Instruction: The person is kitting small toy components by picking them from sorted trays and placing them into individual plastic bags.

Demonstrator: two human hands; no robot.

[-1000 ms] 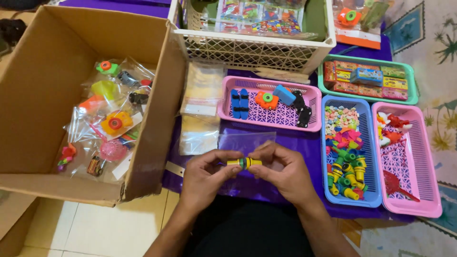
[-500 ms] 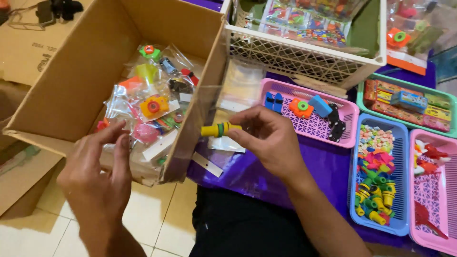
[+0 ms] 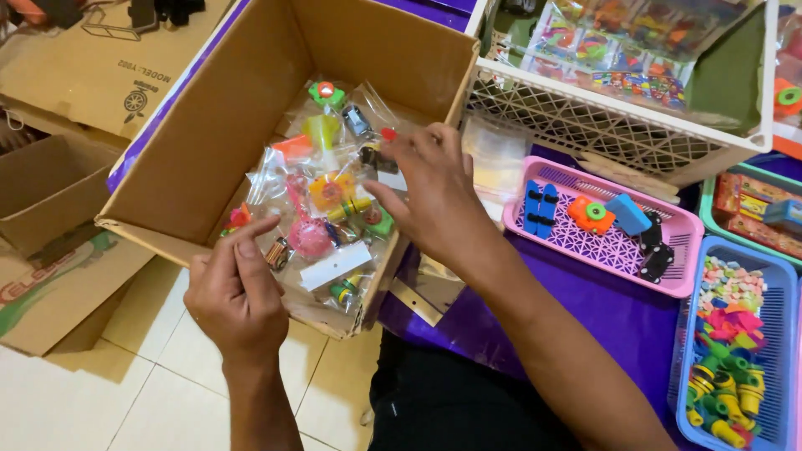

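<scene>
My right hand [image 3: 430, 196] reaches over the right wall of an open cardboard box [image 3: 209, 125], fingers spread and nothing gripped. Just off its thumb tip a small yellow and green tube toy [image 3: 349, 207] lies on top of several clear bags of colourful little toys [image 3: 313, 179] that fill the box. My left hand [image 3: 238, 292] hovers at the box's near edge with its fingers loosely bent and apart, holding nothing. It is close to a pink round toy [image 3: 309, 238] and a white paper slip [image 3: 336, 266].
A white lattice basket [image 3: 601, 125] of packaged toys stands behind. A pink tray [image 3: 614, 250] holds blue, orange and black pieces; a blue tray [image 3: 781, 351] holds small coloured toys. Both sit on a purple sheet [image 3: 610, 313]. Flat cardboard boxes [image 3: 50, 250] lie at left on the tiled floor.
My right hand carried the yellow and green toy from beside the box to above its inside, and the toy now lies among the bags. My left hand moved up to the box's near edge.
</scene>
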